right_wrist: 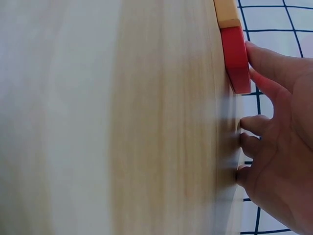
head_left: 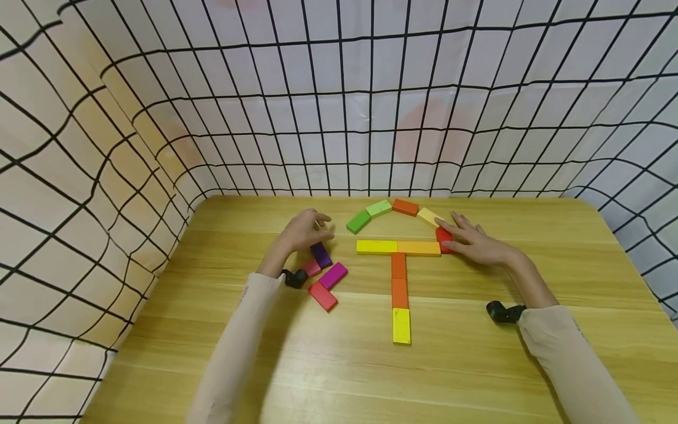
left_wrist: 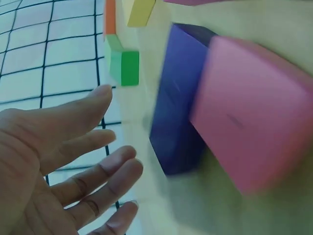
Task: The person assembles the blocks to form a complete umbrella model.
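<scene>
My right hand (head_left: 479, 244) reaches over a red block (head_left: 444, 237). Its fingers are fairly straight, and in the right wrist view the thumb and forefinger touch that block's side. The red block stands at the right end of a curve of blocks: green (head_left: 358, 222), light green (head_left: 378, 208), orange-red (head_left: 405, 207) and pale yellow (head_left: 428, 217). Over the table at the left, my left hand (head_left: 307, 228) holds nothing, its fingers loosely bent. Nearest to it lie a dark purple block (head_left: 321, 255) and a pink block (left_wrist: 249, 107), which overlap in the left wrist view.
Below the curve, a yellow block (head_left: 376, 247) and an amber block (head_left: 418, 248) form a row. Two orange blocks (head_left: 399, 265) and another yellow block (head_left: 401, 326) run down from it. Magenta (head_left: 333, 275) and pinkish-red (head_left: 322, 296) blocks lie left. A black grid (head_left: 371, 91) stands behind the table.
</scene>
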Available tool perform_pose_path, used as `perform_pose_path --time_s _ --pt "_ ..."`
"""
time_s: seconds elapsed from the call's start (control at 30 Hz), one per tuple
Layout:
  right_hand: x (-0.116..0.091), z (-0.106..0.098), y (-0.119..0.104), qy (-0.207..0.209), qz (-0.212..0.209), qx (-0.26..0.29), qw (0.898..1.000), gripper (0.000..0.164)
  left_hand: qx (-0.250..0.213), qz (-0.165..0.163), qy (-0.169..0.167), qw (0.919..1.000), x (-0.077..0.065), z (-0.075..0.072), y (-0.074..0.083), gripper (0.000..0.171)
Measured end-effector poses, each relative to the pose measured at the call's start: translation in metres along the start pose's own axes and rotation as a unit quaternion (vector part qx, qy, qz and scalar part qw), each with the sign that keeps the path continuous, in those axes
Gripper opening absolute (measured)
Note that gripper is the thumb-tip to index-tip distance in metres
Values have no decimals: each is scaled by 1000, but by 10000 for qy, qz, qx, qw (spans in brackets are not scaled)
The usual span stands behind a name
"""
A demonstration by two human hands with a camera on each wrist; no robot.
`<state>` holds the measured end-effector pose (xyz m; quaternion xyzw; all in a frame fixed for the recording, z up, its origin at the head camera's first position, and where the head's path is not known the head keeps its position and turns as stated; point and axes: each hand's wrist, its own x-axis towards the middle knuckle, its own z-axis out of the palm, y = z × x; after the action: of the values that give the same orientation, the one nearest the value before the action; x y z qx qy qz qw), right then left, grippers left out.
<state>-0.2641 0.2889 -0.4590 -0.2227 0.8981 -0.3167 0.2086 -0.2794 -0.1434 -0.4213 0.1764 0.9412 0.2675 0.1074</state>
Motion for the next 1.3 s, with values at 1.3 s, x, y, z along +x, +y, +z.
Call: perform_pose_path --time_s 1.3 --pt "-1 1 2 21 -25 -22 10000 67 465 573 122 9972 -23 26 14 56"
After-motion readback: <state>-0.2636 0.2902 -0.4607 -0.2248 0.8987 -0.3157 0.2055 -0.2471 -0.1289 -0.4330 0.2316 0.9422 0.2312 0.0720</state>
